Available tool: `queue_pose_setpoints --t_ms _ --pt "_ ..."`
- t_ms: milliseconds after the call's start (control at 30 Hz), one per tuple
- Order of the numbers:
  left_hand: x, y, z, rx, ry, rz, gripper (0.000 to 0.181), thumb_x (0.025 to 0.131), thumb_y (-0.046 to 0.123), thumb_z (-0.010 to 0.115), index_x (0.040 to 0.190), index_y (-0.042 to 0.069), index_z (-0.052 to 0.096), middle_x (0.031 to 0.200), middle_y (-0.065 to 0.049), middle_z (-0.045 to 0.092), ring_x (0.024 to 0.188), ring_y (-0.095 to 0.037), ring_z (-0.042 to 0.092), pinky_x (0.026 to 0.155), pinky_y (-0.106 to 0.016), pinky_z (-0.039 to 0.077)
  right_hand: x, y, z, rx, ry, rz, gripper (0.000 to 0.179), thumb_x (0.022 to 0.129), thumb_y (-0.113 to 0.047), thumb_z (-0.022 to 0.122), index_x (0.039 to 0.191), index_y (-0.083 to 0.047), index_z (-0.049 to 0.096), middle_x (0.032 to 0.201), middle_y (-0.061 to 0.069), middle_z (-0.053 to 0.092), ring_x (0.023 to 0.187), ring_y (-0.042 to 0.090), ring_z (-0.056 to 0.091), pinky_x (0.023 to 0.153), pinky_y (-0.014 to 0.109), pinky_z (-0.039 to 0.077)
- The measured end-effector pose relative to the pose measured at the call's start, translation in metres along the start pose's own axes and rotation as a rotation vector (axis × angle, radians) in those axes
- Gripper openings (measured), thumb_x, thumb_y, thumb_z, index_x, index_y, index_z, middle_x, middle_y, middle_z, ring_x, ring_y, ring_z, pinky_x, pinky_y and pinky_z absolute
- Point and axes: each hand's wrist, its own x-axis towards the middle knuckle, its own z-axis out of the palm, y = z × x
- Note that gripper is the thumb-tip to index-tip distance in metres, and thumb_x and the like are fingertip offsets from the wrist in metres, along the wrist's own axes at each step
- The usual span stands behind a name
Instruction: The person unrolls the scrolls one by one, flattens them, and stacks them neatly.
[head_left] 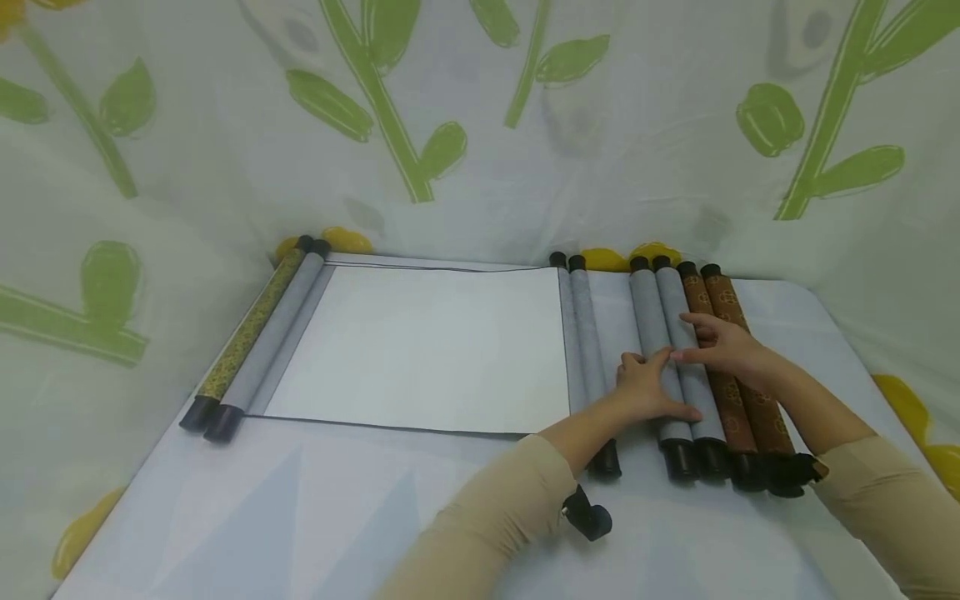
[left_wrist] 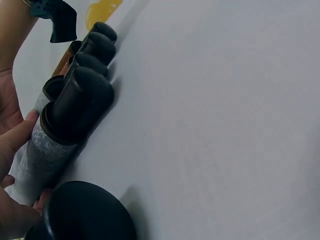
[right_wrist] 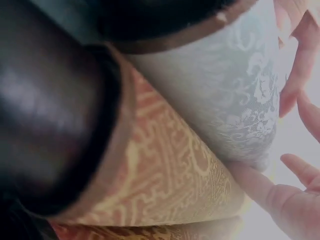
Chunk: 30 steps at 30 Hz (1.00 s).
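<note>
A pair of grey patterned rolls with black end knobs, seemingly a rolled-up scroll (head_left: 678, 333), lies at the right of the table. My left hand (head_left: 647, 390) holds it from the left, thumb across the top and fingertips at the left side of the roll (left_wrist: 45, 150). From the right, my right hand (head_left: 731, 346) grips the same scroll, its fingers reaching between the grey roll (right_wrist: 235, 90) and a brown gold-patterned roll (right_wrist: 165, 165). Two brown rolls (head_left: 742, 392) lie right beside it, under my right forearm.
An unrolled scroll with a blank white sheet (head_left: 427, 342) spreads over the left and middle. A grey roll (head_left: 588, 333) bounds its right end; a yellow-green roll (head_left: 251, 325) lies at its left. Behind hangs a leaf-patterned curtain (head_left: 660, 150).
</note>
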Motion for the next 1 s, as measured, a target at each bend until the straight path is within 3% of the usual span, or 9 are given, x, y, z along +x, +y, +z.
queue_pose_setpoints --t_ms 267,333,467,600,800,1000 --pt "0.001 -0.001 -0.002 -0.006 0.025 0.023 0.092 0.065 0.047 0.083 0.144 0.032 0.038 0.132 -0.012 0.04 0.117 -0.019 0.044 0.083 -0.025 0.044 0.004 0.003 -0.001 0.004 -0.08 -0.005 0.087 0.089 -0.028 0.065 0.15 0.0 0.01 0.146 0.041 0.005 0.131 0.058 0.015 0.098 0.064 0.032" --pt "0.001 0.0 -0.004 -0.02 0.029 0.014 0.09 0.067 0.047 0.083 0.144 0.032 0.039 0.131 -0.012 0.041 0.116 -0.02 0.045 0.082 -0.025 0.044 0.005 0.003 -0.001 0.046 -0.11 0.003 0.087 0.089 -0.025 0.065 0.151 -0.002 0.008 0.147 0.041 0.003 0.131 0.058 0.016 0.098 0.064 0.032" --pt "0.002 0.002 -0.006 -0.029 0.009 -0.001 0.09 0.067 0.047 0.083 0.144 0.031 0.038 0.131 -0.012 0.041 0.115 -0.019 0.047 0.082 -0.026 0.045 0.005 -0.002 -0.003 0.125 -0.185 0.036 0.09 0.089 -0.02 0.066 0.151 -0.003 0.003 0.148 0.038 -0.007 0.13 0.058 0.019 0.096 0.061 0.038" --pt "0.004 0.002 -0.011 -0.026 -0.011 -0.002 0.091 0.066 0.046 0.083 0.144 0.031 0.038 0.133 -0.014 0.04 0.115 -0.019 0.047 0.082 -0.026 0.045 0.007 -0.007 -0.004 0.121 -0.223 0.047 0.093 0.088 -0.02 0.067 0.151 -0.003 0.0 0.148 0.037 -0.014 0.129 0.06 0.018 0.09 0.062 0.042" --pt "0.008 -0.002 -0.019 -0.108 -0.019 0.051 0.087 0.068 0.041 0.083 0.142 0.025 0.041 0.137 -0.014 0.04 0.119 -0.019 0.043 0.085 -0.025 0.044 0.009 -0.007 -0.003 0.153 -0.235 0.048 0.092 0.086 -0.018 0.069 0.149 -0.004 0.003 0.146 0.036 -0.007 0.125 0.053 0.024 0.082 0.049 0.049" --pt "0.007 -0.007 -0.022 -0.156 -0.067 0.085 0.084 0.073 0.037 0.081 0.144 0.02 0.04 0.147 -0.004 0.039 0.135 -0.022 0.033 0.1 -0.028 0.039 0.006 -0.005 0.001 0.179 -0.2 0.002 0.088 0.086 -0.015 0.069 0.148 -0.003 0.008 0.142 0.036 0.007 0.121 0.047 0.031 0.079 0.04 0.049"
